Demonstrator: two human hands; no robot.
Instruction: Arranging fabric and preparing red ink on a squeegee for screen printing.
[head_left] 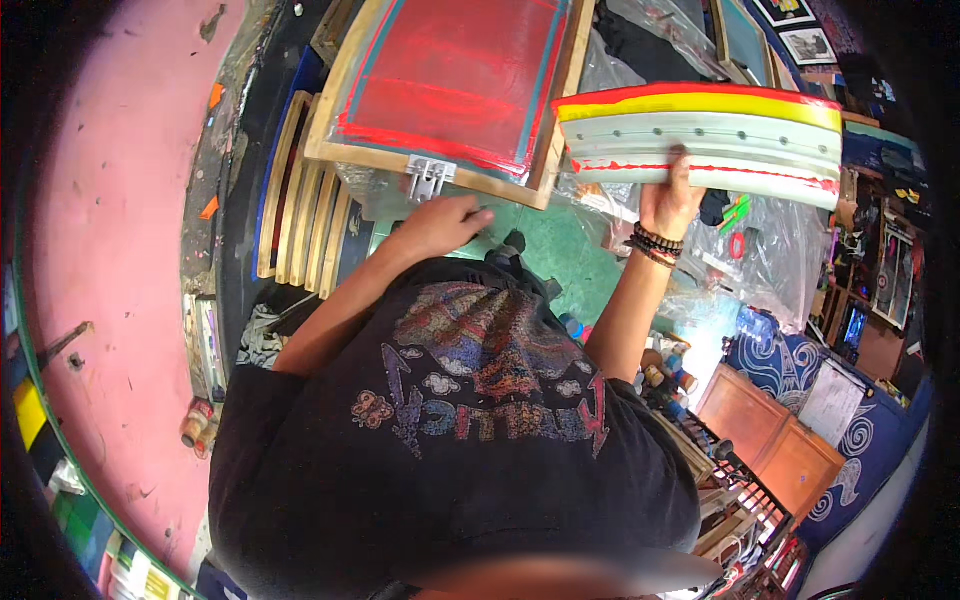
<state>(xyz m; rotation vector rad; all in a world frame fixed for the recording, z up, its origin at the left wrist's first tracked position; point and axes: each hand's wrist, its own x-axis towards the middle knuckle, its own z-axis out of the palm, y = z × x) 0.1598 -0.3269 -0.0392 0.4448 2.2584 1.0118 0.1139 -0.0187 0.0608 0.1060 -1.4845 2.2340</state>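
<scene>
My right hand [672, 208] holds up a wide squeegee [700, 142], with the thumb on its face and the fingers behind it. The squeegee has a pale, ridged holder with a row of dark dots and a yellow blade edged in red ink. Red ink also streaks its lower part. My left hand [445, 224] is by the metal hinge clamp [430, 176], its fingers loosely bent and nothing visible in them. That clamp sits on the near rail of a wooden-framed printing screen [455, 70]. Wet red ink covers parts of the screen's mesh.
Several wooden frames [305, 225] stand on edge at the left. Clear plastic sheeting [775, 260] spreads at the right, with a red roll and green items on it. A pink surface [110, 250] runs along the far left. Orange panels [765, 430] stand at the lower right.
</scene>
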